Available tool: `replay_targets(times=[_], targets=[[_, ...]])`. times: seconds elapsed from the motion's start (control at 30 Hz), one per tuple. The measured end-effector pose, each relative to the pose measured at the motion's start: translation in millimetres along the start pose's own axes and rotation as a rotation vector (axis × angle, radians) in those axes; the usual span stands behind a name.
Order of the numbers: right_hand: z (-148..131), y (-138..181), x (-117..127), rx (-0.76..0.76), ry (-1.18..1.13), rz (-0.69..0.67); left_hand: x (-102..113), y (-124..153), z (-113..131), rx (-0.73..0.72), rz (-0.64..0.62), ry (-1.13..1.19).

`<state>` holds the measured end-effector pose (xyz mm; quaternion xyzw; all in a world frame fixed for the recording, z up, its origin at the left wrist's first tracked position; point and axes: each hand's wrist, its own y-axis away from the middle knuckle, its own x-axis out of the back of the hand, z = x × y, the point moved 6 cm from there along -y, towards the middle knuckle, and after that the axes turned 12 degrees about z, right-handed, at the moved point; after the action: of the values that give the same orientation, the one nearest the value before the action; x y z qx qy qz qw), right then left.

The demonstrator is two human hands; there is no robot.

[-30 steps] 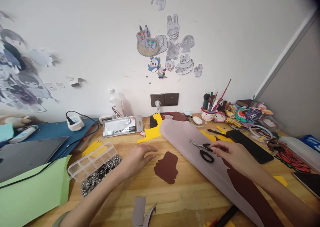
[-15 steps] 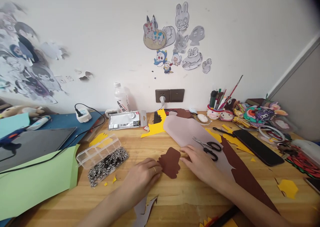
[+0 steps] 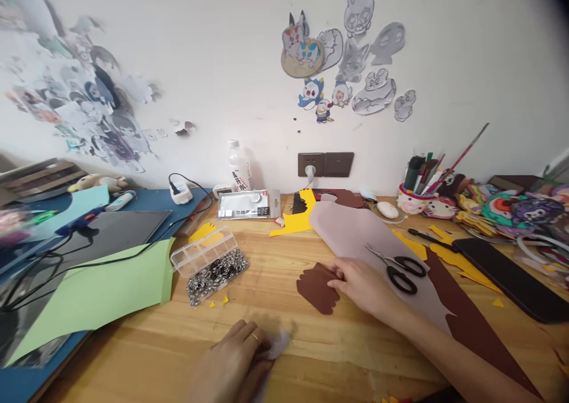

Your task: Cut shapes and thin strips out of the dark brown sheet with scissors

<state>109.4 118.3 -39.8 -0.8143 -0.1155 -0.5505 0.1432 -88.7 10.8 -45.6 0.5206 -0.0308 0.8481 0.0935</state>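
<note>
The brown cut-out [image 3: 318, 290], a flat piece with wavy edges, lies in the middle of the wooden desk. My right hand [image 3: 355, 281] has thumb and fingers pinched at its upper right corner. Nearer the front edge, my left hand [image 3: 237, 355] is closed around a pale lavender scrap [image 3: 278, 346]; part of the scrap is blurred and part is under the fingers. Black-handled scissors [image 3: 398, 268] rest with blades half apart on a large lavender sheet [image 3: 347, 231], just beyond my right hand.
A clear compartment box [image 3: 213, 266] of metal rings stands left, beside a green sheet [image 3: 111, 296]. On the right are a brown sheet [image 3: 471, 308], a black phone [image 3: 511, 278] and yellow scraps [image 3: 471, 266]. A pen cup [image 3: 415, 198] and bottle [image 3: 239, 169] stand at the wall.
My left hand has left the brown cut-out, moved toward the front edge and closed on the lavender scrap. My right hand now grips the cut-out's corner, and the cut-out has turned. The view has swung left.
</note>
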Motion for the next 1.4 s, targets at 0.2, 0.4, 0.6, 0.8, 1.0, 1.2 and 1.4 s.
replay_targets(times=[0.2,0.4,0.6,0.8,1.0,1.2,1.4], targets=[[0,13,8,-0.017,-0.222,0.025,15,-32,-1,0.017,0.241,0.292],[12,26,29,-0.168,-0.524,0.124,37,-67,14,-0.004,0.372,0.521],[3,33,40,-0.214,-0.734,0.124,16,-82,61,-0.05,0.045,0.837],[3,31,46,-0.213,-0.696,0.154,-9,-78,70,-0.039,-0.101,0.837],[17,40,35,-0.217,-0.42,0.189,13,-65,22,0.067,0.192,0.463],[7,44,41,-0.11,-0.323,0.136,39,-57,-15,0.101,0.285,0.168],[-15,52,29,-0.048,-0.318,0.071,19,-53,-1,0.001,0.264,0.048]])
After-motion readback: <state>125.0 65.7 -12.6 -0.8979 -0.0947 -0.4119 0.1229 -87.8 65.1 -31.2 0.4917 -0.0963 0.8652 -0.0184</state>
